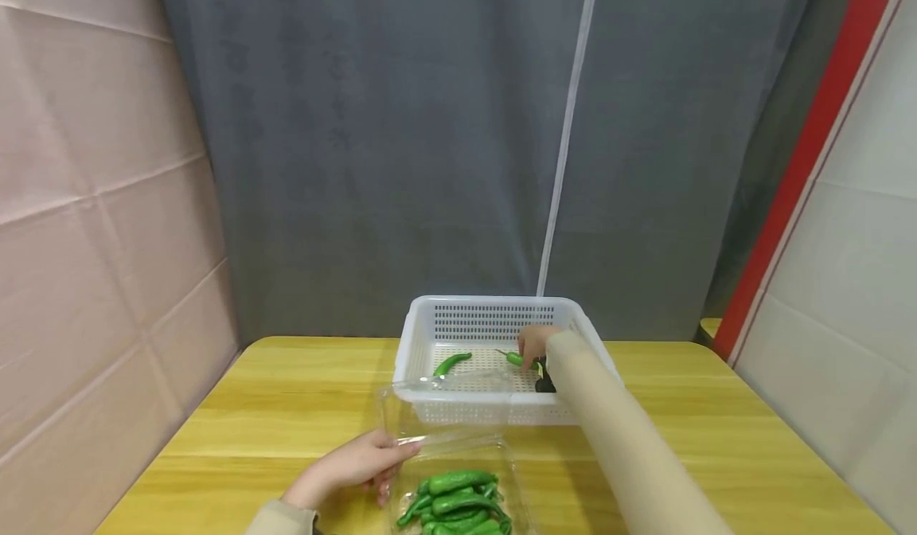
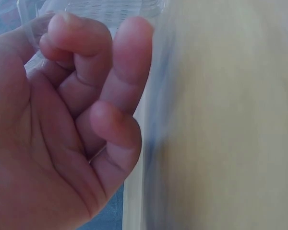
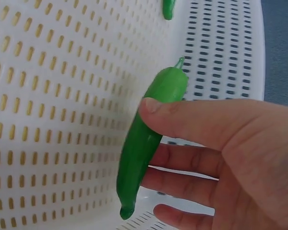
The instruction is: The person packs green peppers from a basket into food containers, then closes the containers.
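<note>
My right hand [image 1: 536, 342] is inside the white basket [image 1: 501, 419], pinching a green chili pepper [image 3: 133, 151] between thumb and fingers. Another green pepper [image 1: 451, 363] lies on the basket floor to the left. In front of the basket stands a clear plastic box [image 1: 517, 471] with its lid [image 1: 401, 408] raised against the basket's near side. Several green peppers [image 1: 462, 503] are heaped in that box. My left hand [image 1: 361, 465] holds the box's left edge near the lid fold. In the left wrist view its other fingers are curled, and the thumb-side grip is partly cut off.
The wooden table [image 1: 286, 392] carries everything. A grey curtain [image 1: 372, 153] hangs behind it, and pale panels [image 1: 93, 216] stand at the sides. Under my right wrist a small dark object [image 1: 546, 384] shows, partly hidden.
</note>
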Demonstrator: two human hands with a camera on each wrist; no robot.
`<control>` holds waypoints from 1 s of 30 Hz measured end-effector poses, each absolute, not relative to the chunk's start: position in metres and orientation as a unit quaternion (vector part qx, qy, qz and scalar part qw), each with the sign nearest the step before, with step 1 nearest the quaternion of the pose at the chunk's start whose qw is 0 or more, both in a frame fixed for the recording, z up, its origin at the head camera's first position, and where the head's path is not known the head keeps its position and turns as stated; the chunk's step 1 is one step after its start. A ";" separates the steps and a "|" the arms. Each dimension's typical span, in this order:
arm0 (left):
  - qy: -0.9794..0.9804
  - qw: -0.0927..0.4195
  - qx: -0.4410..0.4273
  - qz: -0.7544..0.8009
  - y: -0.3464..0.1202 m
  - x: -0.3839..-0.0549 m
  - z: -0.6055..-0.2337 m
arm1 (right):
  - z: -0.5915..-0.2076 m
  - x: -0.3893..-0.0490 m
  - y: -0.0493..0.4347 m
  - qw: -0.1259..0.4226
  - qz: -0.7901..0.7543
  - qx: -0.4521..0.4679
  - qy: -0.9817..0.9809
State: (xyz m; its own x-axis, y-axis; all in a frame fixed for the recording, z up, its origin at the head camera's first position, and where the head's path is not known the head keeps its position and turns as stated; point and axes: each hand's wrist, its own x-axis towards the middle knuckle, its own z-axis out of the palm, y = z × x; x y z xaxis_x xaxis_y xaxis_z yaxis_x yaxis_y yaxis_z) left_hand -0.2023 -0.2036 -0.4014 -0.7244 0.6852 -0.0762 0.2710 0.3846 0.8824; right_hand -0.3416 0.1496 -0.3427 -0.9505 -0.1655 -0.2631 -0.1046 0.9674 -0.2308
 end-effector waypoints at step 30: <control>0.798 0.225 0.300 0.472 -0.209 -0.209 -0.403 | -0.281 -0.295 0.151 0.127 -0.177 -0.163 0.962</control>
State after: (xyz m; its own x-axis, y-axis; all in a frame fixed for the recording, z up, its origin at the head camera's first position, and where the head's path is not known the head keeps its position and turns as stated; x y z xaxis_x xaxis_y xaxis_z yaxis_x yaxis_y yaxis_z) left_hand -0.2091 -0.2094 -0.4027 -0.7194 0.6905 -0.0755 0.2664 0.3746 0.8881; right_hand -0.2946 0.1509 -0.2815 -0.9145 -0.3593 -0.1860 -0.2696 0.8839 -0.3821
